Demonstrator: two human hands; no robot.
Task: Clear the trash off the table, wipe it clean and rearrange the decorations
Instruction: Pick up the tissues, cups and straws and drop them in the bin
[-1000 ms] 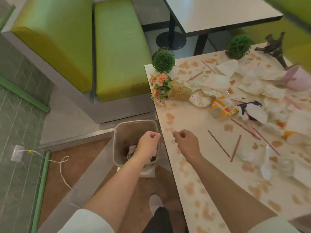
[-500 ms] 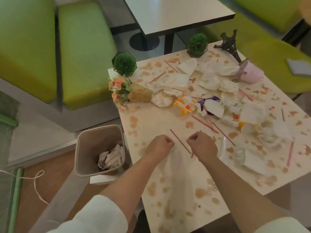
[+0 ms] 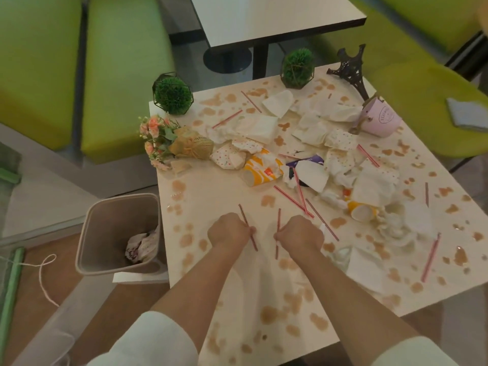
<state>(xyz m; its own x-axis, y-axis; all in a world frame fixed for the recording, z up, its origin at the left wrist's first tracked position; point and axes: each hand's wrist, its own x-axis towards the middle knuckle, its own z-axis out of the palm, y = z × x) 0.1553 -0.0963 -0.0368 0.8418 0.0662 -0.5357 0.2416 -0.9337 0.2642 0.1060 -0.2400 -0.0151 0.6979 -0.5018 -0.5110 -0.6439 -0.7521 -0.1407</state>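
Note:
The cream table (image 3: 237, 291) is spotted with brown stains and littered with crumpled napkins (image 3: 375, 180), red straws (image 3: 293, 200) and crushed paper cups (image 3: 261, 170). My left hand (image 3: 228, 231) is closed around one red straw (image 3: 244, 216) near the table's left front. My right hand (image 3: 301, 232) pinches a second red straw (image 3: 278, 223) beside it. The beige trash bin (image 3: 105, 233) stands on the floor left of the table with crumpled paper inside. Decorations sit at the back: two green ball plants (image 3: 173, 92), a flower bouquet (image 3: 169, 142), a tipped pink pot (image 3: 381, 120) and a dark Eiffel Tower model (image 3: 350, 67).
Green benches (image 3: 118, 62) flank the table on the left and back right. Another white table (image 3: 264, 17) stands behind. A grey cloth (image 3: 467, 113) lies on the right bench. A white cord (image 3: 43, 276) trails across the floor near the bin.
My left hand came from over the bin to the table. Both hands have closed on red straws lying near the front. The view swung right, toward the table.

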